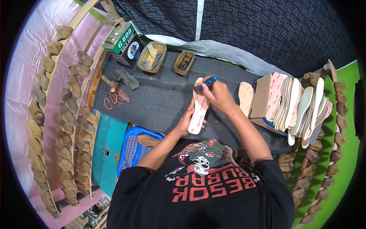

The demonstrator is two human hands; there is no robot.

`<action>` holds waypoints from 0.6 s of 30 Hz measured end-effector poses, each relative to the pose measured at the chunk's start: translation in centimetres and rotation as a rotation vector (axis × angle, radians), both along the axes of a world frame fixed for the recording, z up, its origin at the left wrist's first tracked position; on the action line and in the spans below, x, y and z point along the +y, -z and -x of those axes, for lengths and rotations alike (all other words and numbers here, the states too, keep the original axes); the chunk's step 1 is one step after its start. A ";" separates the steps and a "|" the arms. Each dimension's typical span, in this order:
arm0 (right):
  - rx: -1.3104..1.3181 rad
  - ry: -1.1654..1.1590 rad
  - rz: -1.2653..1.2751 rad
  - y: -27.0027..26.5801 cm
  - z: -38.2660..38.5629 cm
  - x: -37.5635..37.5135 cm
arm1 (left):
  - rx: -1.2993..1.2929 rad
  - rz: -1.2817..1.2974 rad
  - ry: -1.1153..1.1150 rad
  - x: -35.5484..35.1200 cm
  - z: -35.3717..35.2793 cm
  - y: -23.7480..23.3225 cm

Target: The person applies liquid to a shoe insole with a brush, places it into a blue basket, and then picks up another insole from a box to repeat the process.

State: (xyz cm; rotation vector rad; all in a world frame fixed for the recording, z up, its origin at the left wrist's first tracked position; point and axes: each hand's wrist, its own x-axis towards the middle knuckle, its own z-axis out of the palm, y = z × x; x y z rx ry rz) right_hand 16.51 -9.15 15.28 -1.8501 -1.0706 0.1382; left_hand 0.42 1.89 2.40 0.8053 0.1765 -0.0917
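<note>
A pale pink insole (199, 108) with red print lies slanted over the dark worktable (152, 103), its wide end toward the table's back. My left hand (187, 120) holds it from below and along its left edge, with fingertips showing at the right edge. In my right hand (218, 94) is a blue-handled tool (209, 81), whose dark end is at the insole's upper part; whether it is a brush is hard to tell. Another insole (246, 97) rests beside a cardboard box (263, 95), right of my right hand.
Two trays (152, 57) (184, 62) and a G 600 can (124, 44) stand at the back. Scissors (110, 100) and other tools are at the left. Stacked insoles (291, 103) fill the right. A blue basket (133, 149) is at lower left; racks of shoe lasts (74, 86) flank the table.
</note>
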 end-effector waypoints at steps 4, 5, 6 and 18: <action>0.084 0.034 -0.046 -0.2 -0.9 0.0 | -0.009 0.009 0.011 -0.2 0.1 0.1; 0.100 0.026 -0.005 -0.3 -0.7 0.0 | -0.012 0.012 0.010 -0.1 0.0 0.1; 0.117 0.019 0.038 -0.4 -0.3 -0.1 | -0.010 0.028 -0.005 -0.1 0.0 0.2; 0.076 0.089 -0.011 0.6 -0.1 -0.4 | -0.028 0.072 0.039 1.0 -0.5 0.5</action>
